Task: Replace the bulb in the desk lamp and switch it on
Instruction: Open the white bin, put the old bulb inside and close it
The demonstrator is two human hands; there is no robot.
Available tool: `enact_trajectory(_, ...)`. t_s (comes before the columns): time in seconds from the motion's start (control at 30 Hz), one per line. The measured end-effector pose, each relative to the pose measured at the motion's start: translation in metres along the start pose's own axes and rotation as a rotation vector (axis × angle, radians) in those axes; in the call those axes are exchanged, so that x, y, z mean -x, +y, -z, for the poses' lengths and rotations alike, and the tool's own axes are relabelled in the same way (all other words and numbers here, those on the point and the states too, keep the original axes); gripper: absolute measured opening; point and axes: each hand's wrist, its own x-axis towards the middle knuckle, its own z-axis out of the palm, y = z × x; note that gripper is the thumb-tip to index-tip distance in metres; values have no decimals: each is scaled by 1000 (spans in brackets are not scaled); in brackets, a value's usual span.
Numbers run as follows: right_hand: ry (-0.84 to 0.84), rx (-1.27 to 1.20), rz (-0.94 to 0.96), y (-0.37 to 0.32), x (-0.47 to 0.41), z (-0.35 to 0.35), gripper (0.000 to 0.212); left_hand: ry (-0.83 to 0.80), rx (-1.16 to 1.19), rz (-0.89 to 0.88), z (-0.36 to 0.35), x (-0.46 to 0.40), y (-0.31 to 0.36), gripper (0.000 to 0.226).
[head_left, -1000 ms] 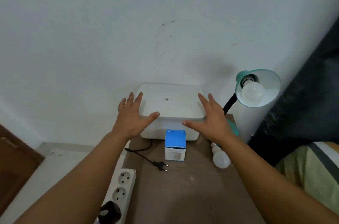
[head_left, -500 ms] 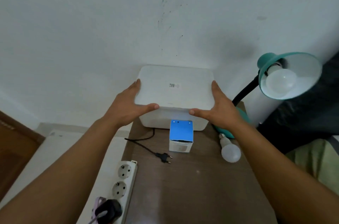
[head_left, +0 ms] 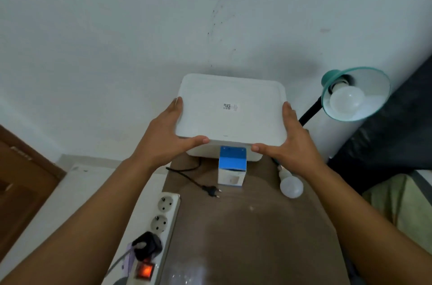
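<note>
Now clasping the white lid (head_left: 230,108) of the storage box (head_left: 224,155) at the back of the desk (head_left: 257,226): left hand (head_left: 167,137) along its left edge, right hand (head_left: 291,142) along its right, fingers laid up the sides and thumbs hooked over the near rim. A second ago merely hovering spread above it; half a second ago just closing on the edges. Lid seemingly tipped up a little toward the camera, though whether already free of the box cannot be told. Probably a preliminary step, then, with the bulb swap itself not begun. Teal desk lamp (head_left: 355,93) standing at the right with a bulb (head_left: 347,100) seated in its shade, unlit. Loose bulb (head_left: 291,185) lying on the desk just beside the right wrist; blue-and-white bulb carton (head_left: 232,165) upright in front of the box. Lamp plug (head_left: 211,191) lying unplugged near the power strip (head_left: 161,226), so no power yet.
</note>
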Motion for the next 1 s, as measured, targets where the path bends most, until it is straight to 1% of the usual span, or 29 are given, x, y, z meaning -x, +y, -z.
enact_trajectory(0.13, 0, -24, 10, 12, 54, 0, 138, -20, 9, 5, -7, 53, 9, 133)
enact_trajectory(0.27, -20, -29, -32, 26, 117, -5, 137, -48, -1, 26, -19, 112, 18, 131)
enact_trajectory(0.43, -84, -64, -42, 43, 191, -13, 132, -87, 40, 77, -42, 187, 23, 131)
enact_trajectory(0.57, -171, -41, -96, 62, 228, -16, 134, -159, 60, 128, -61, 231, 20, 134)
enact_trajectory(0.77, -234, 10, -138, 91, 261, -29, 135, -277, 60, 184, -92, 264, 10, 138)
enact_trajectory(0.83, -244, 21, -164, 100, 266, -34, 140, -298, 70, 201, -100, 268, 7, 136)
enact_trajectory(0.93, -243, 76, -178, 109, 267, -43, 148, -340, -2, 191, -107, 266, 2, 132)
enact_trajectory(1.0, -242, 150, -169, 112, 265, -48, 148, -368, -53, 184, -109, 263, 0, 131)
